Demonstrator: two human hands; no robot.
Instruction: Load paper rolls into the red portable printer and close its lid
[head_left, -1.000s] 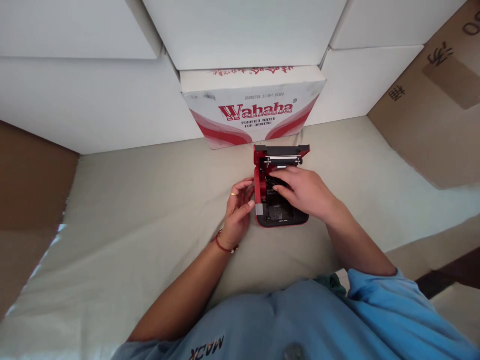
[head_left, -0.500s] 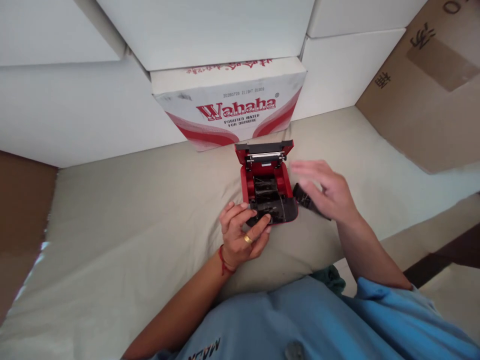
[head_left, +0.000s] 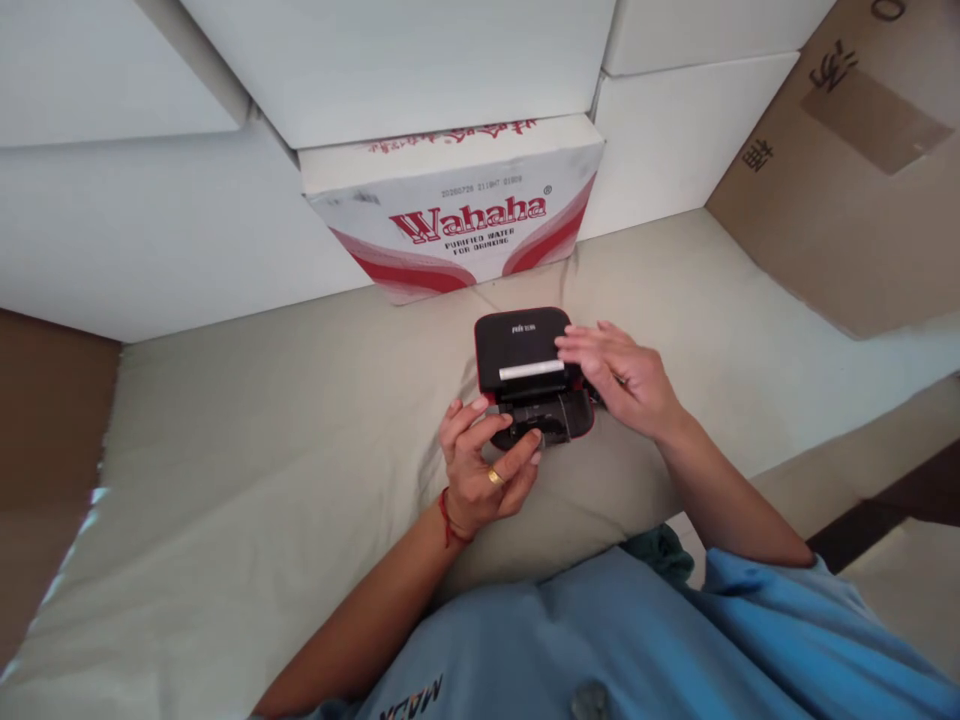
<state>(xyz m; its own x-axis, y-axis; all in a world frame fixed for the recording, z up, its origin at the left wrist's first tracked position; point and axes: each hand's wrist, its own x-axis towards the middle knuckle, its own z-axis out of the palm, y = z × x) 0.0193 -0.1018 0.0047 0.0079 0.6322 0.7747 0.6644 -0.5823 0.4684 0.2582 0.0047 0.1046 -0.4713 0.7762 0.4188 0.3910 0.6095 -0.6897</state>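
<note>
A small red and black thermal printer [head_left: 521,348] rests on the cloth in front of me, its black lid down over the body. A silver strip [head_left: 531,370] runs along the lid's near edge. My left hand [head_left: 486,468] is closed around the printer's near left corner, thumb and fingers on the black front part. On the lid's right edge lies my right hand [head_left: 621,378], palm down with its fingers stretched out, gripping nothing. A dark object [head_left: 598,393] beside the printer is mostly hidden by that hand.
A Wahaha water carton [head_left: 472,225] stands behind the printer. White boxes [head_left: 412,65] are stacked at the back. A brown carton [head_left: 832,200] stands at right, another brown surface [head_left: 52,440] at left. Pale cloth [head_left: 262,500] covers the surface.
The printer's lid has swung down from upright and now covers its inside. My right hand has moved left onto the lid. My left hand has kept its place.
</note>
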